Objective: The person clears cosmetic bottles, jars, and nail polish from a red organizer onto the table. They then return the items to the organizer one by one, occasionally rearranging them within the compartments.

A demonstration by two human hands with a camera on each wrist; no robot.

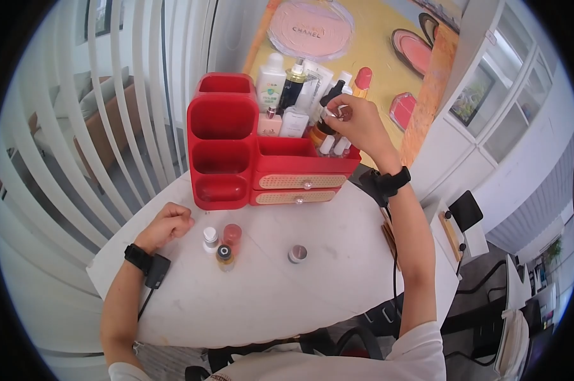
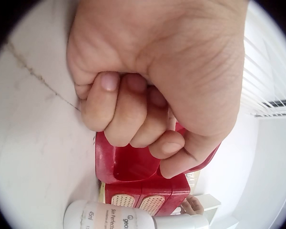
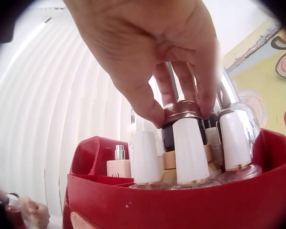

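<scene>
White slats [image 1: 128, 95] line the far left, a yellow painted panel [image 1: 369, 38] with pink shapes stands at the far side, and a white cabinet [image 1: 484, 95] rises on the right. On the white table [image 1: 255, 298] sits a red organizer [image 1: 287, 164], with rounded compartments on its left and two drawers [image 1: 299, 183] with woven fronts and round knobs on its right. The right hand [image 1: 363, 124] reaches over the organizer's far right part, thumb and fingertips pinching a small dark jar [image 3: 183, 110] by its coppery lid. The jar is just behind three white-capped bottles [image 3: 190, 150]; whether it rests on anything below cannot be told. Left of it, taller bottles [image 1: 271, 86] and a pink bottle [image 1: 269, 125] stand in the organizer. The left hand [image 1: 166, 225] is by the table's left side, near the organizer's lower left corner, its fingers curled into the palm with nothing visible in the grip. Nearer, a white bottle [image 1: 210, 237], a pink container [image 1: 232, 233] and a dark-capped bottle [image 1: 224, 255] stand close together, and a small grey-lidded jar [image 1: 297, 254] stands apart to their right.
</scene>
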